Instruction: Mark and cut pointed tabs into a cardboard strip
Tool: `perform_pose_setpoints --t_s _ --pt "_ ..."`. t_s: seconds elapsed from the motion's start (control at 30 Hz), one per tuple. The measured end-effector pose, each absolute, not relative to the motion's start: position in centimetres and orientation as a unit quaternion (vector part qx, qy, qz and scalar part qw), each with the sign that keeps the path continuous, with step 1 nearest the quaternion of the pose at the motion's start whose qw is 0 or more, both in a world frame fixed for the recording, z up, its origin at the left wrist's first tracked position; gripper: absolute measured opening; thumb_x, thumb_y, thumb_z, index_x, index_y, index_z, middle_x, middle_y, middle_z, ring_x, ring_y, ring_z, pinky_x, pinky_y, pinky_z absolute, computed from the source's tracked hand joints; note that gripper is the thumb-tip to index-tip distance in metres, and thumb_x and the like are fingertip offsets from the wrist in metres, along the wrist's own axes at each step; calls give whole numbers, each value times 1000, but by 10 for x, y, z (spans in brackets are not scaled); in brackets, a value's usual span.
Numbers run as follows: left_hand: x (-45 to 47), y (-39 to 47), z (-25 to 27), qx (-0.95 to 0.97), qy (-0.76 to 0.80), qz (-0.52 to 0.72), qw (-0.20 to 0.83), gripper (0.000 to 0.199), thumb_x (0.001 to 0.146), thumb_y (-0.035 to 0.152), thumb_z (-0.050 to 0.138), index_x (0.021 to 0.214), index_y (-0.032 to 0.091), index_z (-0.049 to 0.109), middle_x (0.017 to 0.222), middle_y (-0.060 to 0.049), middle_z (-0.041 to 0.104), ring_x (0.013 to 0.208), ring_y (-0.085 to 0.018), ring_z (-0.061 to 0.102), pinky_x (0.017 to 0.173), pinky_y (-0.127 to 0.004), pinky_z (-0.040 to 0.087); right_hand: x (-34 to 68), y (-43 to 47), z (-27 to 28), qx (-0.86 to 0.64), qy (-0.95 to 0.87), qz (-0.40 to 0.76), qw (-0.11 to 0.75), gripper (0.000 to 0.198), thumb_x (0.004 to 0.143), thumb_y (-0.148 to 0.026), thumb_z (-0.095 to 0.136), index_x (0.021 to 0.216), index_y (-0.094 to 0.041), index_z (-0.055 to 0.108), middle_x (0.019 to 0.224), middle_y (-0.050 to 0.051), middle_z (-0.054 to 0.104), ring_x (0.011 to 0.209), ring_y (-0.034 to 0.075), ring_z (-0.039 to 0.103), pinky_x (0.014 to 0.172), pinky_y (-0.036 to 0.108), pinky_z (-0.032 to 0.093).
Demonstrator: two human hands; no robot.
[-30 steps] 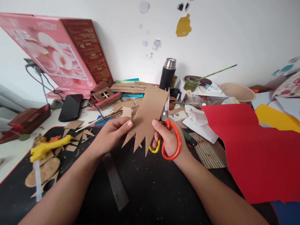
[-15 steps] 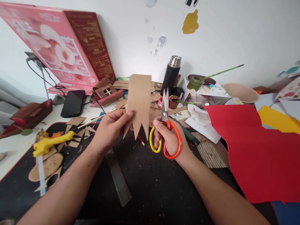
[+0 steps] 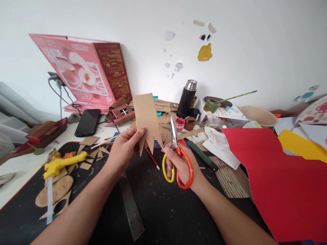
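Observation:
Between the thumb and fingers of my left hand [image 3: 127,147] is a brown cardboard piece [image 3: 146,114], held upright, its lower edge cut into pointed teeth. My right hand [image 3: 182,163] grips a pair of scissors [image 3: 174,134] with one yellow and one orange-red handle. Their blades point up and look nearly closed, just right of the cardboard. My right fingertips are at the tip of its rightmost tooth; whether they pinch it I cannot tell. Below the cardboard, a red pencil [image 3: 152,158] and a metal ruler [image 3: 131,206] lie on the black mat [image 3: 163,217].
A yellow glue gun [image 3: 63,163] and cardboard scraps [image 3: 89,140] lie to the left, near a phone [image 3: 87,122]. Behind stand a black thermos [image 3: 186,100] and paint jars [image 3: 189,123]. A green cutter [image 3: 200,153], corrugated cardboard [image 3: 230,178] and a red sheet [image 3: 276,177] are at right.
The view has tilted up, so most things sit lower in it. The cardboard has tilted leftward, and my right fingertips have come to its rightmost tooth. The scissors remain in my right hand.

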State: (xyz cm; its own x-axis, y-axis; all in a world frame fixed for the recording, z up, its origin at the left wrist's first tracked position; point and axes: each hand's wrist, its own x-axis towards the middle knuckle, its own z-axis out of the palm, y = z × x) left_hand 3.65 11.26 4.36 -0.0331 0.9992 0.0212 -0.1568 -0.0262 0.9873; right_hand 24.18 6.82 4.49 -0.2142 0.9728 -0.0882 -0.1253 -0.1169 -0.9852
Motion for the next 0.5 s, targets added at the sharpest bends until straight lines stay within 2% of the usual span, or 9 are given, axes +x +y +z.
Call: perform_pose_setpoints --t_s 0.27,0.5 --pt "37 114 42 478 464 516 539 53 79 69 89 82 18 75 65 0 63 53 -11 48 50 -22 35 241 67 38 -444 -515 580 450 48 92 -68 75 98 -23 59 50 -10 56 35 14 56 40 22 49" --pt "34 115 50 493 445 578 474 51 79 66 90 78 18 73 57 4 52 48 -8 38 47 -22 28 240 73 37 -456 -493 592 445 65 81 -83 79 97 -22 61 52 -10 54 35 13 53 37 22 47"
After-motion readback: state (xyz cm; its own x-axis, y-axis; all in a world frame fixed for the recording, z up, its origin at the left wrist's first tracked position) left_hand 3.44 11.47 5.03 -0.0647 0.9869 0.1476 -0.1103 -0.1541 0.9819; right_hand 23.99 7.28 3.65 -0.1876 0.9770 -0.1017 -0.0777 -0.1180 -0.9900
